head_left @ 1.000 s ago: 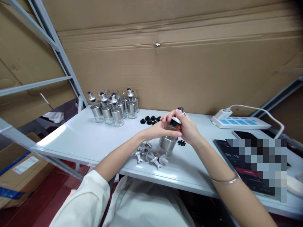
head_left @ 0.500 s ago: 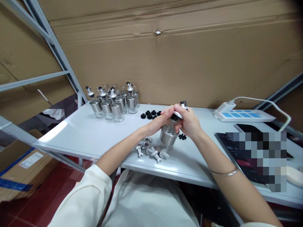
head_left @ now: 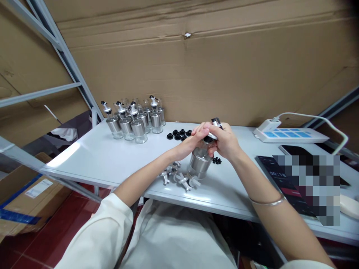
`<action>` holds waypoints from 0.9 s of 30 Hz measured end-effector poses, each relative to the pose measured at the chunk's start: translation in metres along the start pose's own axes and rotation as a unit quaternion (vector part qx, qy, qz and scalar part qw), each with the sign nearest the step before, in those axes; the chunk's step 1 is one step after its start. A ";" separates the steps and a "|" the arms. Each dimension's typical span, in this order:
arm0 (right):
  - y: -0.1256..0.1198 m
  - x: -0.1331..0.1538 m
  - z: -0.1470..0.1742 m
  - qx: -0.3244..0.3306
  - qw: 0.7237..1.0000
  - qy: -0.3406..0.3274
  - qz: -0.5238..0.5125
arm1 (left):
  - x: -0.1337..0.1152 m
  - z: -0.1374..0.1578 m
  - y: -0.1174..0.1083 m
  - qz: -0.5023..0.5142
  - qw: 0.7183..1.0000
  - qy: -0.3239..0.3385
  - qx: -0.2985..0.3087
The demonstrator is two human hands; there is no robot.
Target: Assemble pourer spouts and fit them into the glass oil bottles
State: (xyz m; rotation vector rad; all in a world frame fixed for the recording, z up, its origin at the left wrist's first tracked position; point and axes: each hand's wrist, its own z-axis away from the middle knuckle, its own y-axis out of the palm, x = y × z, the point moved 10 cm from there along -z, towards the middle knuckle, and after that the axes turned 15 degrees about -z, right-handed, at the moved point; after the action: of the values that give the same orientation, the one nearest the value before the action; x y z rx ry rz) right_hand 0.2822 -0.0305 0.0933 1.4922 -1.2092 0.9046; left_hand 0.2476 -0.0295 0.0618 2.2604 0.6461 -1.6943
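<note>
The bottle (head_left: 201,166), clear glass with a metal band, is held directly below both hands, its base toward the table (head_left: 112,160). Its neck, topped by the pour spout (head_left: 214,129), is enclosed between the two palms. The right hand (head_left: 227,140) is clamped on the pour spout, whose black tip is seen projecting above the knuckles; its lower fingers are curled beneath the collar, against the glass. The left hand (head_left: 188,145) is closed around the bottle's neck from the other side, its fingers being laid against those of the right; how firmly the glass is gripped cannot be told, since the contact is partly hidden by the fingers themselves.

Just beyond the left hand, black rings (head_left: 177,137) are grouped on the table. On the near side of the same hand, loose white spouts (head_left: 183,181) are strewn beside the bottle's base. Small black pieces (head_left: 217,160) are clustered just below the right hand. Well to the left of the left hand, a group of bottles (head_left: 139,130) is stood upright, several being fitted with spouts. To the right of the right hand, a power strip (head_left: 298,135) and a dark-screened tablet (head_left: 270,168) are placed.
</note>
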 end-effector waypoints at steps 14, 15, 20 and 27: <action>0.002 -0.003 0.002 0.035 0.999 -0.018 0.008 | -0.006 0.002 0.007 0.012 0.999 -0.007 0.038; 0.003 -0.002 0.003 0.037 0.999 -0.020 0.007 | -0.006 0.001 0.007 0.012 0.999 -0.003 0.042; 0.004 0.000 0.004 0.034 0.999 -0.033 0.002 | -0.007 0.000 0.006 0.025 0.999 0.006 0.038; 0.004 0.004 0.004 0.036 0.997 -0.060 0.012 | -0.010 0.001 0.007 0.037 0.998 0.019 0.038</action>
State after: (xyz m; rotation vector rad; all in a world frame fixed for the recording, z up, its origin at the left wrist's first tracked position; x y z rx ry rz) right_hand 0.2790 -0.0349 0.0969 1.6124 -1.2942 0.8933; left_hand 0.2485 -0.0382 0.0704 2.3421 0.5064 -1.6722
